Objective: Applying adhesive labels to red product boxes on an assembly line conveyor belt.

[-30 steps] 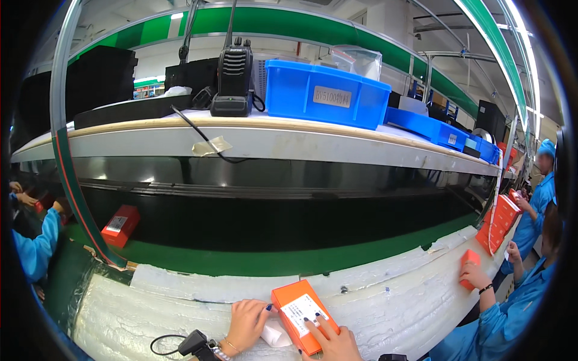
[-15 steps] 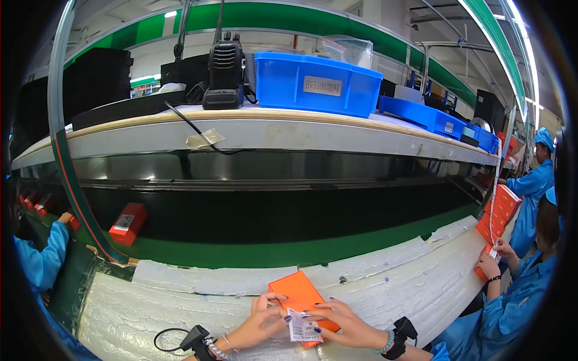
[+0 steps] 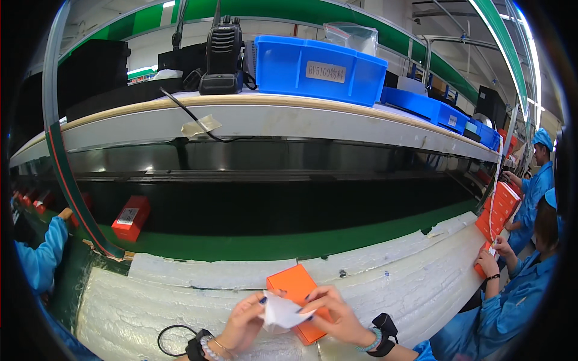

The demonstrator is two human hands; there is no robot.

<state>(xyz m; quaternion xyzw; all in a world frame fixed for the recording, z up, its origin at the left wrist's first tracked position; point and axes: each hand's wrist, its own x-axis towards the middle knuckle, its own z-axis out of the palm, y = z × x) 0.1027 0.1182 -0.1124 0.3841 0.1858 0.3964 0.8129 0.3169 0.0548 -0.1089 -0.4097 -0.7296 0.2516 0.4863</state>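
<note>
The green conveyor belt (image 3: 289, 243) ran across the whole view and served as the landmark. Above it a long shelf (image 3: 271, 114) carried a blue plastic bin (image 3: 319, 69) and a black handheld radio (image 3: 223, 57) standing in its charger. On the near side of the belt lay the white padded surface (image 3: 180, 301), and on the belt itself, toward its left end, a red box (image 3: 131, 218) lay alone. At the belt's right end co-workers in blue coats handled orange boxes of their own. Nearest the camera, on the surface just below the belt's middle, an orange box (image 3: 298, 289) lay flat, partly covered by the person's hands. The left hand (image 3: 244, 322) and the right hand (image 3: 328, 313) met over it, each grip pinched shut on an edge of a small white paper sheet (image 3: 280, 313), which was held slightly raised above the box and looked creased or half folded. Judging from this, the step in hand was readying the sheet, folding or straightening it between both hands, before it joined the box. The next move would probably call for flattening the paper squarely and freeing one hand to steady or open the box, which lay touching the right hand's fingers.
</note>
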